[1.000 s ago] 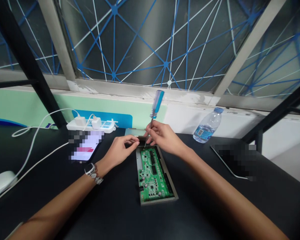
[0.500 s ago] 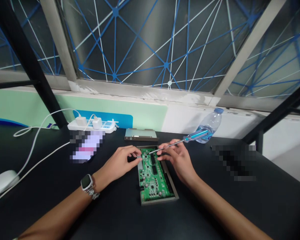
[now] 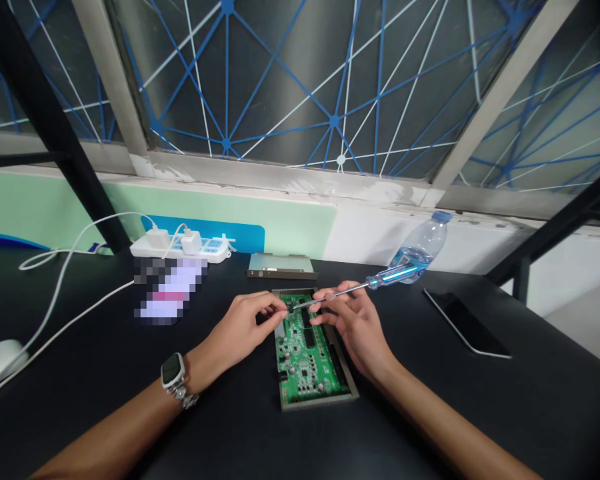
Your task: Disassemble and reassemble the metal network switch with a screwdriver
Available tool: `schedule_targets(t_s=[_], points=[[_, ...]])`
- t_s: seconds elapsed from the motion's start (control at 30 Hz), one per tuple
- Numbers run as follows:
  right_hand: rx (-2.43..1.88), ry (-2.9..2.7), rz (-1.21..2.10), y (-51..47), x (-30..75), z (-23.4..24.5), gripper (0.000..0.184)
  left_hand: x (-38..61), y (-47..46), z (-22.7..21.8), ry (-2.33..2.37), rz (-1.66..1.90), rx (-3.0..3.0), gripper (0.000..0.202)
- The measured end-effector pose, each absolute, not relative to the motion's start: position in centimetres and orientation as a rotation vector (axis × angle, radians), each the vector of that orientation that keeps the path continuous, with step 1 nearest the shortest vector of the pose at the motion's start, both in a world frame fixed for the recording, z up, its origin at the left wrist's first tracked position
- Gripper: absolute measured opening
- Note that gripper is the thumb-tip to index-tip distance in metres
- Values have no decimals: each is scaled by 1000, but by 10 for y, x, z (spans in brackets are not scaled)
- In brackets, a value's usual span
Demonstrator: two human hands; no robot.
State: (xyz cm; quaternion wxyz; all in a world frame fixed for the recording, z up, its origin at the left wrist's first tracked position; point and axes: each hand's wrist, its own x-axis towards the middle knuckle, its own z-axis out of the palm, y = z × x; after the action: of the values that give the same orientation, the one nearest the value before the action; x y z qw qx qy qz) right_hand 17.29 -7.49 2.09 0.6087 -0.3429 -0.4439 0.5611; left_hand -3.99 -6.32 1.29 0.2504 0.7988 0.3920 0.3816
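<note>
A green circuit board (image 3: 307, 357) lies in a grey metal tray (image 3: 347, 380) on the black table. My right hand (image 3: 355, 323) is closed on a blue-handled screwdriver (image 3: 380, 280), held almost level with its tip pointing left over the board's far end. My left hand (image 3: 243, 327), a watch on its wrist, pinches its fingers together right at the screwdriver tip (image 3: 291, 308); what it pinches is too small to make out.
A grey metal cover (image 3: 280, 265) lies just behind the tray. A white power strip (image 3: 180, 247) with chargers and cables sits far left. A water bottle (image 3: 420, 248) and a dark phone (image 3: 465, 321) are on the right; a blurred lit screen (image 3: 173, 290) on the left.
The screwdriver swung from upright on the board's far corner to nearly level, handle to the right. My left fingers moved up to its tip.
</note>
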Motion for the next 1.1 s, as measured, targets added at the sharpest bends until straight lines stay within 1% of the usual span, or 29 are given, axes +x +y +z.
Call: schedule_targets(t_s=[0.23, 0.43, 0.73, 0.9, 1.1], points=[[-770, -983, 1318, -78, 170, 22, 34, -38, -64, 14, 1083, 1106, 2207, 11], [-775, -901, 1270, -76, 171, 26, 36, -39, -63, 17, 1081, 1162, 2211, 8], [-773, -861, 1333, -78, 172, 23, 35, -41, -65, 16, 1041, 1114, 2246, 10], [-822, -860, 1373, -79, 171, 26, 32, -40, -69, 12, 1075, 1043, 2227, 10], [-845, -808, 1400, -80, 170, 27, 28, -36, -72, 10, 1029, 1046, 2284, 8]])
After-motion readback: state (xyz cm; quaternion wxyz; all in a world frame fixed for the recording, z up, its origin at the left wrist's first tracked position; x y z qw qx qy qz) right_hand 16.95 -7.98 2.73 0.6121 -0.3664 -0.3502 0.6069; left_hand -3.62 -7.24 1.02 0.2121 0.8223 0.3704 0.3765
